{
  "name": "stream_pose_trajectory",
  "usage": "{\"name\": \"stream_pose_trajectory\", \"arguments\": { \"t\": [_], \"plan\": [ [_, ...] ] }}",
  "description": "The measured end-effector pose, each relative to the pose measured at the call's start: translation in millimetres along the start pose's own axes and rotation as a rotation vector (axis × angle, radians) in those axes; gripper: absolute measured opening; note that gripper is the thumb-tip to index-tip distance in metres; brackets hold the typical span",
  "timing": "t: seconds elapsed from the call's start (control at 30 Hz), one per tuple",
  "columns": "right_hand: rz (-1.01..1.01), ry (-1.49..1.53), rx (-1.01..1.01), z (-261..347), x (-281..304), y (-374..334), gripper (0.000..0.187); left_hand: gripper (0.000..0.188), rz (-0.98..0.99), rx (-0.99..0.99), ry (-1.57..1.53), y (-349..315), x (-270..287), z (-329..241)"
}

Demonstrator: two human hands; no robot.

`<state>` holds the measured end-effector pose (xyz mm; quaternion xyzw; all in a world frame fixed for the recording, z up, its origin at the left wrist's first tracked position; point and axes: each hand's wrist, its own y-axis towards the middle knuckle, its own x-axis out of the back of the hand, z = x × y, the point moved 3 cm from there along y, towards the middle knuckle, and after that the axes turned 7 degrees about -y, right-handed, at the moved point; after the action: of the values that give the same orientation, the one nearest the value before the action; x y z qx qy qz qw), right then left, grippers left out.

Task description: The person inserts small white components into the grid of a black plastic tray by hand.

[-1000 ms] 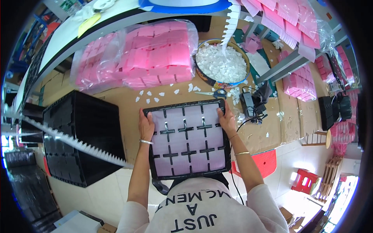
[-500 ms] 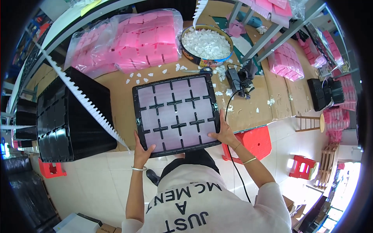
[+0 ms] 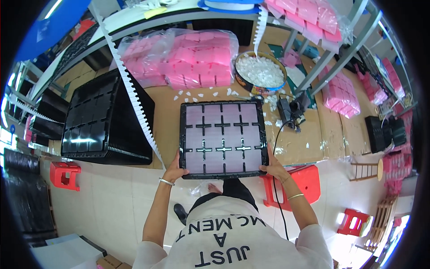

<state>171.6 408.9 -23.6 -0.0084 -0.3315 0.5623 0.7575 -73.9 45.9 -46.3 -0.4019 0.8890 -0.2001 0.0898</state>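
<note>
Okay, tray (image 3: 224,175) over bench (image 3: 309,142) near edge, every cell lilac; looks fully filled, not set down. Left hand (image 3: 174,171) and right hand (image 3: 275,169): fingers pinching its near corners. Black stack (image 3: 89,116) at bench's left.

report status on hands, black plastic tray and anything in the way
Left hand and right hand grip black rectangular plastic tray by near corners. Tray pale lilac inside, black crosses. Possible snags: thin black cable by right hand, white toothed strip near left.
</note>
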Motion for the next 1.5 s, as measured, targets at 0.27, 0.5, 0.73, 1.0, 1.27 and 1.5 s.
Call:
{"name": "stream_pose_trajectory", "arguments": {
  "t": [0.27,0.5,0.73,1.0,1.27,1.5],
  "plan": [
    [-0.195,-0.126,0.034,19.2,12.5,-10.3,0.093,0.127,-0.165,-0.371,0.817,-67.5,-70.6,-57.5],
    [-0.204,0.224,0.047,172.7,37.6,-62.5,0.081,0.089,-0.279,-0.639,0.947,-84.0,-76.3,-42.8],
    [0.099,0.584,0.733,321.8,35.9,-101.5,0.06,0.018,-0.643,-0.448,0.268,-182.8,28.2,-108.2],
    [0.334,0.478,0.388,273.7,-64.0,37.1,0.04,0.05,-0.941,-1.153,-0.715,-334.0,199.4,-7.0],
    [0.514,0.24,0.783,357.5,-205.9,102.5,0.067,0.038,-0.925,-1.069,-0.935,-248.2,247.2,-129.6],
    [0.631,0.447,0.595,339.3,-214.8,95.7,0.03,0.042,-1.464,-0.472,-0.3,-165.2,224.5,-138.8]
  ]
}}
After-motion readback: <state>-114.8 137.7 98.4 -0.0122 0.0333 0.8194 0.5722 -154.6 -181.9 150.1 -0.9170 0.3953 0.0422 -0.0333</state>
